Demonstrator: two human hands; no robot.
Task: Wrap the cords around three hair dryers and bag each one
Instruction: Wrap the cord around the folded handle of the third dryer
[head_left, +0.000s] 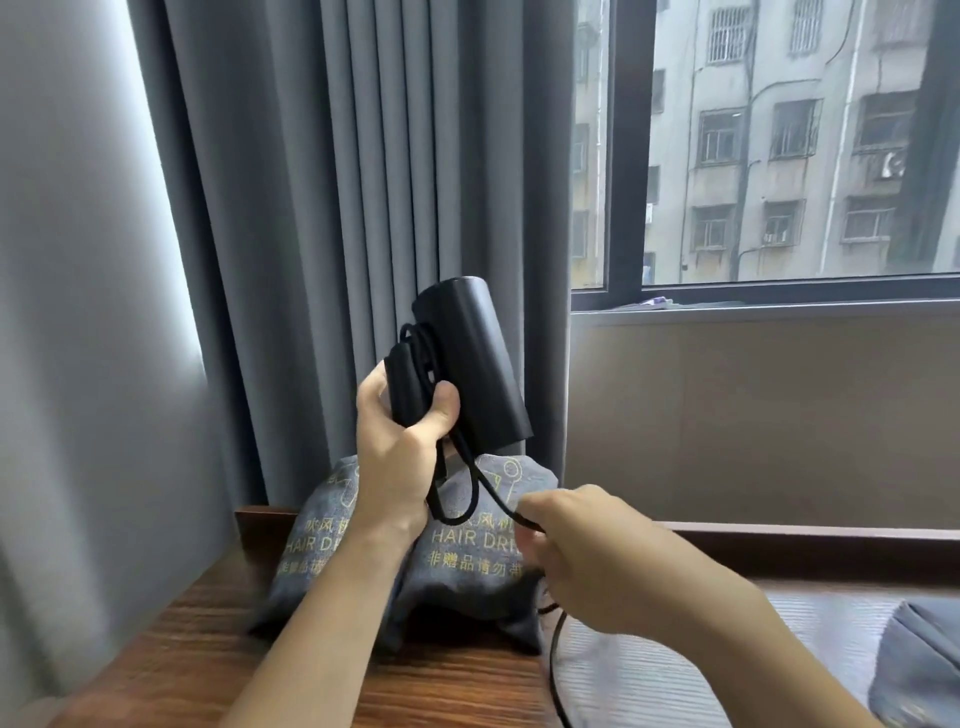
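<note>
I see a black dryer (470, 364) held up in front of grey curtains (332, 208), above the desk (197, 654). My left hand (400, 457) grips its folded handle, thumb pressing several turns of cord (467, 483) already wound there. My right hand (582, 545) pinches the loose cord just below, and the rest trails down past the desk edge. Two full grey bags (467, 551) marked "HAIR DRYER" sit on the desk behind my hands; I judge those two done. This looks like the third dryer: its winding is partly finished and bagging remains. Another grey bag (919, 660) lies at the far right.
</note>
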